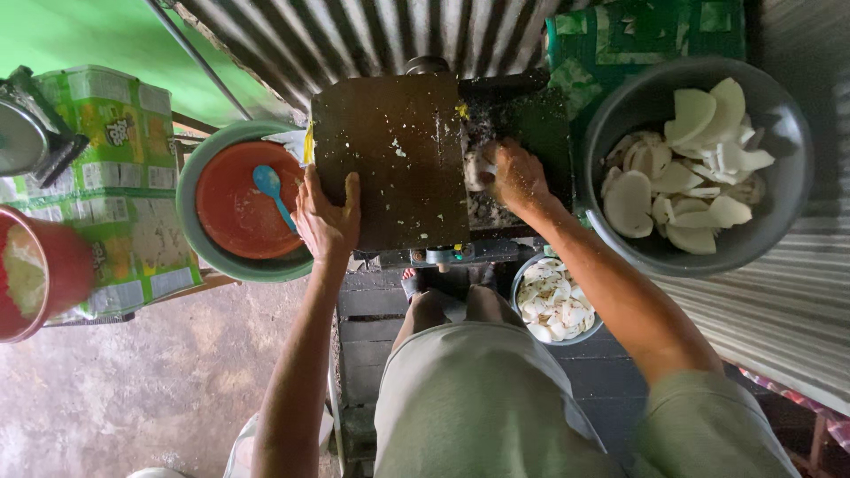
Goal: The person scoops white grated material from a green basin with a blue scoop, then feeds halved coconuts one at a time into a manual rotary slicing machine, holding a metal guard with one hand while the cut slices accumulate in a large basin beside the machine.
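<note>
Head view, looking straight down on a standing person; left hand [326, 215] lies on the near left corner of a dark flat cover plate [394, 159] of a slicing machine [496, 115], fingers curled over its edge, thumb on top, so the hand grips the plate; right hand [516, 174] presses a pale root piece [476, 168] down into the machine's dark feed opening just right of the plate, fingers closed around the piece; piece only partly visible under the fingers. Large dark basin [779, 212] at right, well apart from the right hand, holds big white peeled slabs [691, 168]; small grey bowl [524, 274] beneath the machine, near the right forearm, holds thin white slices [553, 305]. Left of the plate, a green basin [199, 239] holds an orange bowl [235, 208] with a blue spoon [270, 188], just beside the left hand; a green printed carton [115, 177] and red bucket [66, 265] stand farther left.
</note>
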